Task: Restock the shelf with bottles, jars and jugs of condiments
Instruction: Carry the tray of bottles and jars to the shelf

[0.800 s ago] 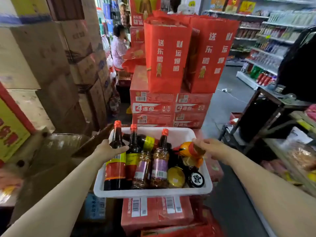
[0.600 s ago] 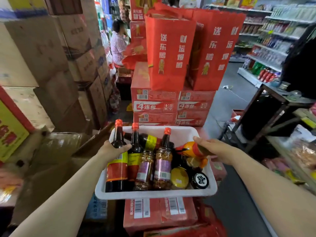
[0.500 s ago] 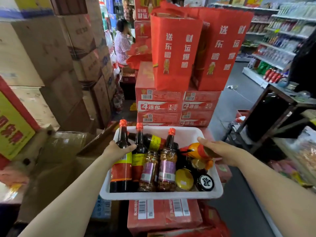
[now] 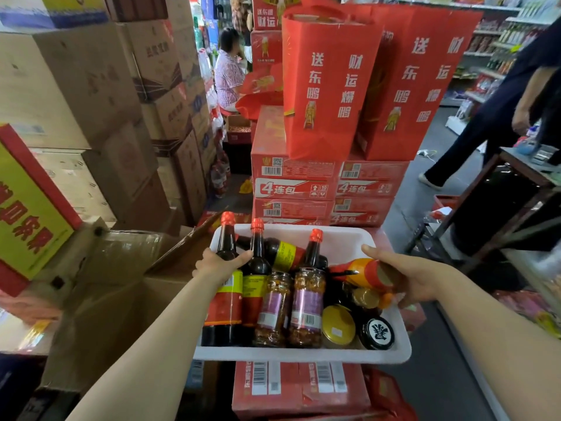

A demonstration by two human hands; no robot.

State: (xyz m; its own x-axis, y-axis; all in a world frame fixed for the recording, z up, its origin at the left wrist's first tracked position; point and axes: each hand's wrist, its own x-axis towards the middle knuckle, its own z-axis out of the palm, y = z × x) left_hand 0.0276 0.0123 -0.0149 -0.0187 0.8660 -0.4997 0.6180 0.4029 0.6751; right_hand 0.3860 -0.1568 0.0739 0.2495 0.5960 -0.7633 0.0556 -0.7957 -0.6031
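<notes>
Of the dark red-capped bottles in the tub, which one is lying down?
The yellow-labelled bottle at the back lies on its side behind the others. The other three stand upright, the left hand gripping the leftmost.

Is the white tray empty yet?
No, the white tray holds dark sauce bottles, chili jars and lidded jars.

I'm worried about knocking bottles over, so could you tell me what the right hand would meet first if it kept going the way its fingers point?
Probably the dark bottle with the red cap standing mid-tray, as the right hand points left across the orange bottle it holds; depth is uncertain.
</notes>
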